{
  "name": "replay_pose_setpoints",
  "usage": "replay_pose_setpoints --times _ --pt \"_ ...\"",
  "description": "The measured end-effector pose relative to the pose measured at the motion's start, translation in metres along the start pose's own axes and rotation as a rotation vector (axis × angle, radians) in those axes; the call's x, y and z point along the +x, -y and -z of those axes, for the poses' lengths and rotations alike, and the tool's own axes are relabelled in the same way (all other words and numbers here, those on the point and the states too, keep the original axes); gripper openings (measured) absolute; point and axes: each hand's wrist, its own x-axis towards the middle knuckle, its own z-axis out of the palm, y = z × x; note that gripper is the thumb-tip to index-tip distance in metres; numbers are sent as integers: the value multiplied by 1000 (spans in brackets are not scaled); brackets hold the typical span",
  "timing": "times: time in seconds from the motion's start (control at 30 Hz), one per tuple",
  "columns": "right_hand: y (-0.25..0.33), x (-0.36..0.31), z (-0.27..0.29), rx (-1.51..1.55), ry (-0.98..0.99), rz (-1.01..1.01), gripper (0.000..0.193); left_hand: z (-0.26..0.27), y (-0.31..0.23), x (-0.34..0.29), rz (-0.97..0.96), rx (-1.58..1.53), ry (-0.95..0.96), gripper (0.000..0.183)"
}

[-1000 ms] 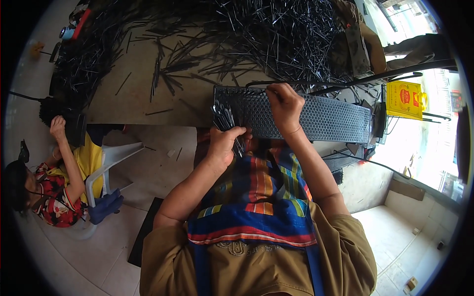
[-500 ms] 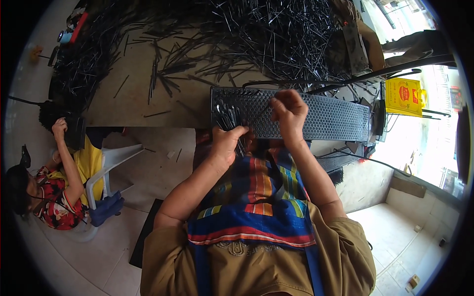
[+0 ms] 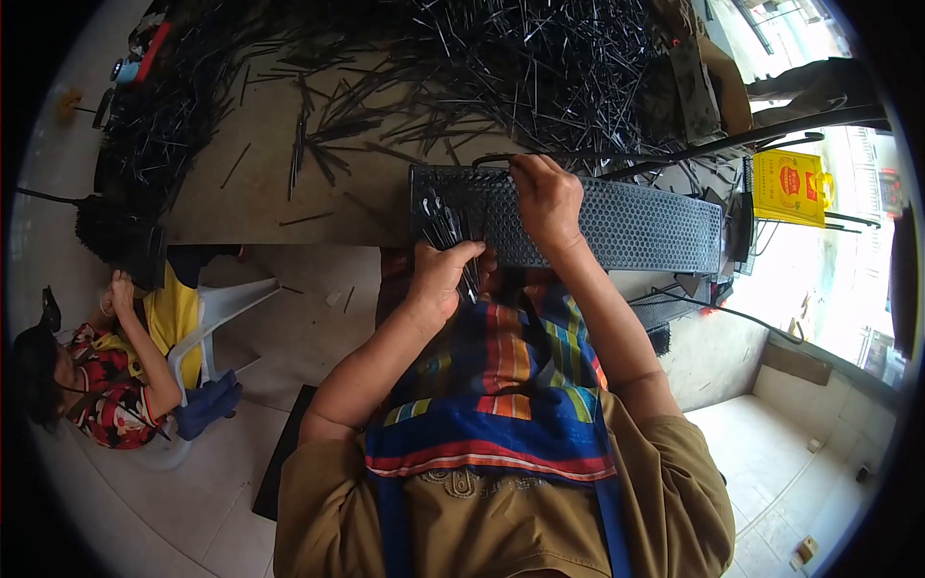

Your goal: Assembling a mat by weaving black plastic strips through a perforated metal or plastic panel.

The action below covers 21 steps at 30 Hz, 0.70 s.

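My left hand is closed around a bundle of thin black strips, whose shiny ends fan out above the thumb. It rests at the near left part of a long dark panel pierced with rows of small holes. Over that panel, near its far edge, my right hand is closed in a pinch with the fingertips pointing down and left. What it pinches, if anything, is too small to make out. Short dark pieces stand in holes along the panel's far left edge.
A big heap of black strips covers the far side of the table, with loose ones scattered nearer. A black bar runs beyond the panel to the right. At left a person sits on a white chair, working at a dark bristly piece.
My right hand has moved away from me and slightly left, to the panel's far edge, its fingers closing tighter. The left hand stays nearly still. The seated person's raised hand has come down.
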Motion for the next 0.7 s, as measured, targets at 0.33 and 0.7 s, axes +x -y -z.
replay_pose_setpoints --times 0.33,0.7 --pt "-1 2 12 -169 171 89 13 -7 2 3 132 -13 -32 8" --pt "-2 -33 17 834 310 -640 9 -22 9 -3 16 32 55 11"
